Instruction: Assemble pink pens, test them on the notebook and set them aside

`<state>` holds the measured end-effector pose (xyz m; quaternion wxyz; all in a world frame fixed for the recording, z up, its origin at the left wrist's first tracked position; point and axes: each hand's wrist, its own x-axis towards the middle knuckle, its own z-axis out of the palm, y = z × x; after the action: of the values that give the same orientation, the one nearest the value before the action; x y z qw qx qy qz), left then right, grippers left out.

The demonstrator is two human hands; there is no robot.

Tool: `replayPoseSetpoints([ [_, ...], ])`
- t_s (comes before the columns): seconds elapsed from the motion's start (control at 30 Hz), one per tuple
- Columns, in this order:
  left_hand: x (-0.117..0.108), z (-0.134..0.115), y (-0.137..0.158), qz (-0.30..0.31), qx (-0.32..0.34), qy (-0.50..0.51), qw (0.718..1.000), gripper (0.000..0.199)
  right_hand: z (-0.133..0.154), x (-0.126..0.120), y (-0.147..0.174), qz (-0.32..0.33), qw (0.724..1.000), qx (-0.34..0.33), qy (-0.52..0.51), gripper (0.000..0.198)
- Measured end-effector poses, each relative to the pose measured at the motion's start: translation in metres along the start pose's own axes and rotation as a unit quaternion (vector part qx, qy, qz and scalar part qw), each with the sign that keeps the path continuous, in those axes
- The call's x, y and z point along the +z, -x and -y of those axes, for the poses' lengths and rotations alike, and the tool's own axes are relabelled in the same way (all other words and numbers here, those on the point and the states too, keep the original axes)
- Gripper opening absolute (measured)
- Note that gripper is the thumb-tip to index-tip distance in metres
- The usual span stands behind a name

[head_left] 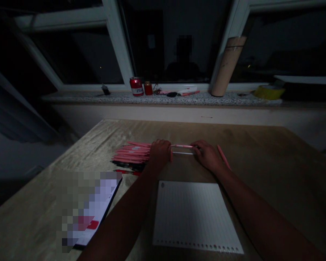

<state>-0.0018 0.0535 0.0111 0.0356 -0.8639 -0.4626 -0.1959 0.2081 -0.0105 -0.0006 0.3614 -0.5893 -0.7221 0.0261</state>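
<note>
A pink pen (184, 146) lies level between my two hands, its right end pinched by my right hand (205, 154). My left hand (160, 151) is closed at the pen's left end, and a short pink pen piece (171, 155) sticks down by its fingers. Just below, a thin white stick (182, 153), like a pen refill, spans the gap; whether either hand grips it cannot be made out. Left of my left hand is a pile of pink pens (132, 152), partly hidden by that hand. Another pink pen (224, 157) lies right of my right hand.
A lined sheet of paper (194, 215) with punched holes lies between my forearms. Black pens (127, 165) and a red pen (126, 172) lie below the pile, near a phone (103, 203). The windowsill holds a can (136, 87), a cardboard tube (228, 67) and yellow tape (268, 92).
</note>
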Motion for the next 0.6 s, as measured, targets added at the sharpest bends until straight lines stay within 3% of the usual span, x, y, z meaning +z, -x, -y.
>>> replayPoseSetpoints([
  [0.6,0.0053,-0.0022,-0.0007,-0.004,0.055,0.057,0.997,0.020,0.0030,0.0027,0.0019,0.003,0.999,-0.026,-0.042,0.016],
])
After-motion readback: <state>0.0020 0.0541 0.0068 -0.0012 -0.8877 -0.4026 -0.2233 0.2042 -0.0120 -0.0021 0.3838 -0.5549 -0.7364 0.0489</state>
